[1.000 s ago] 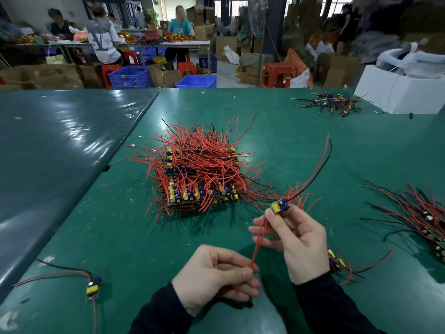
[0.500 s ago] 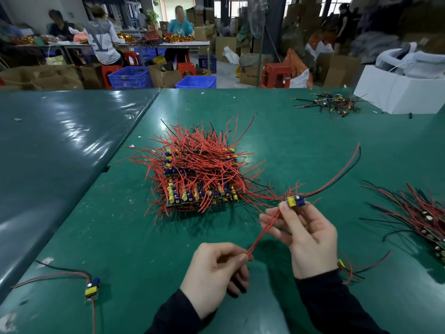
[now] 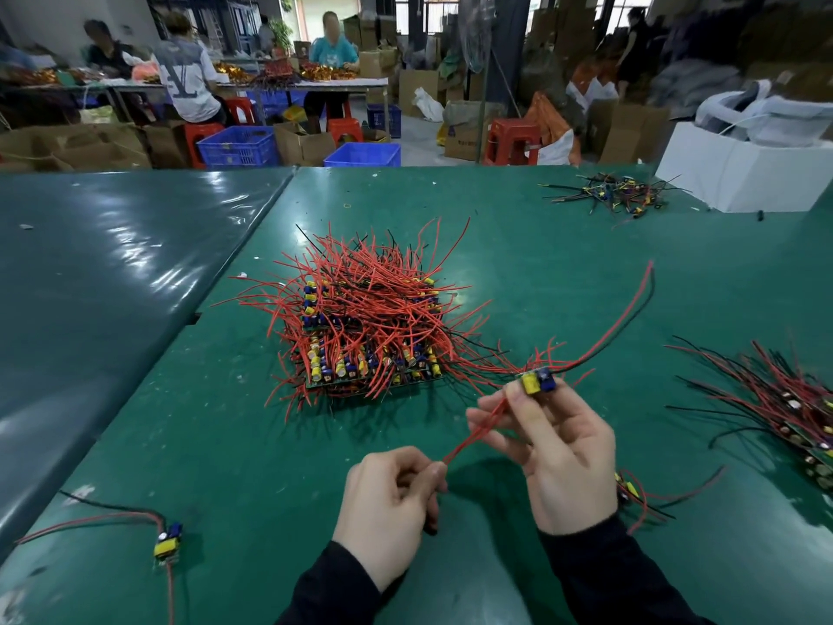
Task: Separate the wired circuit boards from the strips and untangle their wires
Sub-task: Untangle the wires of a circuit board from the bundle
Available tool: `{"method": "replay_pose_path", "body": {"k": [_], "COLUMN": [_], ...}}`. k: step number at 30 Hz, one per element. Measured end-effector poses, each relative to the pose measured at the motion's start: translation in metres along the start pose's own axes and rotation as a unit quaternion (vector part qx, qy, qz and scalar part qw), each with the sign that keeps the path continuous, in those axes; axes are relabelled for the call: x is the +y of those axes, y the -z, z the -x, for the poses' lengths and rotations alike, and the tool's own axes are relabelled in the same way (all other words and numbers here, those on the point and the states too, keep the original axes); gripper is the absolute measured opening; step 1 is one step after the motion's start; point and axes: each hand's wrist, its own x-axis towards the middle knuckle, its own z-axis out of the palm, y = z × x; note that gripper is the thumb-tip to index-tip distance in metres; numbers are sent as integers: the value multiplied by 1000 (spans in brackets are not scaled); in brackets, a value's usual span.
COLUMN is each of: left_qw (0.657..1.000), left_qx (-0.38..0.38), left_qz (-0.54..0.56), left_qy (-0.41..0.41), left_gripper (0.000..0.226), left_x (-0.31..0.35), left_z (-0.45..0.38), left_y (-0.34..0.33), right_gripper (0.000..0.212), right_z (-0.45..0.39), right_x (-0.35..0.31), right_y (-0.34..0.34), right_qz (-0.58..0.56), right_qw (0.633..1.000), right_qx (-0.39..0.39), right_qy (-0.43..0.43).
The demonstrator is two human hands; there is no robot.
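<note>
My right hand [image 3: 559,453] pinches a little board [image 3: 535,382]; my left hand [image 3: 387,502], at eight o'clock, pinches its red wires [image 3: 473,437]

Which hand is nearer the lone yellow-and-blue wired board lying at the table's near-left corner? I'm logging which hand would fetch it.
Left. The left hand pinches red wires right of the lone board; the right hand is farther right, holding another board.

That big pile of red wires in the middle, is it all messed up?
Yes. The heap of red and black wires sticks out every way over the stacked green circuit board strips. One small wired board lies alone near the green table's left edge.
</note>
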Motion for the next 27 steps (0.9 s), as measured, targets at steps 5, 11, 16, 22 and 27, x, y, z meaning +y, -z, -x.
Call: {"method": "replay_pose_path", "body": {"k": [5,11,16,22,27], "left_qw": [1000,996,980,987,944], "left_qx": [3,30,-184,-94,-133], "left_qz": [13,-51,57,68,288], "left_qy": [1,-65,40,113,94], "left_gripper": [40,40,43,46,34], "left_x": [0,-7,3,4,13], "left_z": [0,0,-2,-7,-3], "left_y": [2,-1,15,29,19], "right_gripper": [8,9,8,7,16], "right_z": [2,-6,-11,-6,-2], "right_x": [-3,0,1,12,18], "right_y": [-4,1,4,5,4], "right_qz": [-24,-52,-45,63,74], "right_qw": [1000,998,996,980,983], "right_qx": [-13,17,41,-31,-76], "right_qy": [5,-20,-63,-186,-152]}}
